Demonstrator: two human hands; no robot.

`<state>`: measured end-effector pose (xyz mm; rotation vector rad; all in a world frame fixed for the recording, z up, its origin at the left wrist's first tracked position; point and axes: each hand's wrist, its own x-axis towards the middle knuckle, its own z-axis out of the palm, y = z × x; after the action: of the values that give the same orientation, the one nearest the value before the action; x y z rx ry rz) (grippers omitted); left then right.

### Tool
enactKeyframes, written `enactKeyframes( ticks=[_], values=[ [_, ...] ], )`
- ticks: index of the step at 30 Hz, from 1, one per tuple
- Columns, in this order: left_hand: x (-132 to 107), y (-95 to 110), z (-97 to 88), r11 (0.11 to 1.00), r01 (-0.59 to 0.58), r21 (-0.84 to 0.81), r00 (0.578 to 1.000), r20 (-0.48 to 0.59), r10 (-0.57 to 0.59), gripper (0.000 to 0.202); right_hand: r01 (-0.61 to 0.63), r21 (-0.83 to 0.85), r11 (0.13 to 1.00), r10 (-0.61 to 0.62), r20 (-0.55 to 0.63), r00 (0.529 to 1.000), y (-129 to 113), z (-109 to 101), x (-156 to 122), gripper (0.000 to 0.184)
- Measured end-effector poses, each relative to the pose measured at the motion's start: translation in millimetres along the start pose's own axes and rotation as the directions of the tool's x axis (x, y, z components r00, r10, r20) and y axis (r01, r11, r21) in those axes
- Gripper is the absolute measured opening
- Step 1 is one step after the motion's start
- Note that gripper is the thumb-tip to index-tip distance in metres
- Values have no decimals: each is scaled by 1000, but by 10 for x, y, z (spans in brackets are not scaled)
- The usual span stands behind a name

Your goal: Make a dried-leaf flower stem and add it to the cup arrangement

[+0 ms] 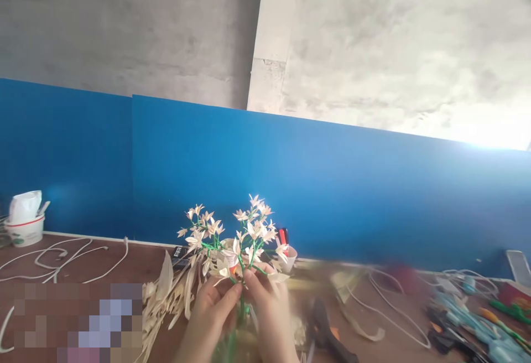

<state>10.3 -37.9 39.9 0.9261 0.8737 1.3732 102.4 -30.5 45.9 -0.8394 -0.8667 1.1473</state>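
A branched spray of artificial flowers (254,231) stands upright between my hands, with pale cream, pointed petals and green-wrapped stems. My left hand (212,306) pinches it low on the left, thumb and fingers closed around the stem just below the blossoms. From the right, my right hand (271,303) grips the same place, its thumb pressed near the branching point. The green main stem (242,310) runs down between the two thumbs and blurs toward the bottom. The fingertips behind the flowers are partly hidden.
Dried pale husk strips (160,310) lie left of my hands. A white cup (289,259) stands behind the flowers. A dark-handled tool (326,327) lies to the right, with white cables (388,302) beyond. A white bowl (25,233) sits far left, before a blue partition (332,186).
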Motion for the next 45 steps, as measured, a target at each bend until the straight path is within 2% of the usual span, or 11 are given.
enactKeyframes(
  ticks=[6, 11, 19, 24, 30, 32, 36, 40, 43, 45],
  values=[
    [20, -22, 152, 997, -48, 64, 997, 55, 45, 34, 37, 32, 999, -37, 13, 999, -45, -94, 27, 26],
    [36, -17, 261, 997, -58, 41, 997, 49, 56, 35, 41, -26, 999, -42, -42, 998, -115, -142, 56, 24],
    [29, -67, 363, 987, -155, 43, 988, 22, 154, 36, 98, -9, 995, -99, -60, 993, -104, -231, 108, 33],
    [35, -5, 401, 987, -158, 33, 985, 79, 155, 40, 75, -20, 997, -75, -40, 996, -165, -242, 123, 33],
    [73, -42, 311, 992, -98, 85, 994, 52, 94, 38, 60, -3, 998, -60, -101, 993, -180, -220, 120, 30],
    [90, -69, 269, 996, -73, 52, 997, 31, 71, 37, 37, -2, 999, -37, -99, 994, -184, -196, 111, 30],
    [123, -90, 184, 994, -82, -77, 996, 10, 83, 40, -13, 3, 1000, 13, -23, 1000, -179, -169, 107, 31],
    [161, -112, 75, 992, -44, -121, 994, 89, 55, 36, -27, -28, 999, 26, -64, 998, -114, -194, 136, 34],
    [202, -164, 5, 997, 37, -74, 986, 166, -24, 31, -24, -77, 997, 14, -129, 992, -63, -211, 152, 37],
    [230, -203, -20, 998, 51, -35, 985, 167, -44, 29, -23, -98, 995, 11, -131, 991, -39, -211, 152, 36]
  ],
)
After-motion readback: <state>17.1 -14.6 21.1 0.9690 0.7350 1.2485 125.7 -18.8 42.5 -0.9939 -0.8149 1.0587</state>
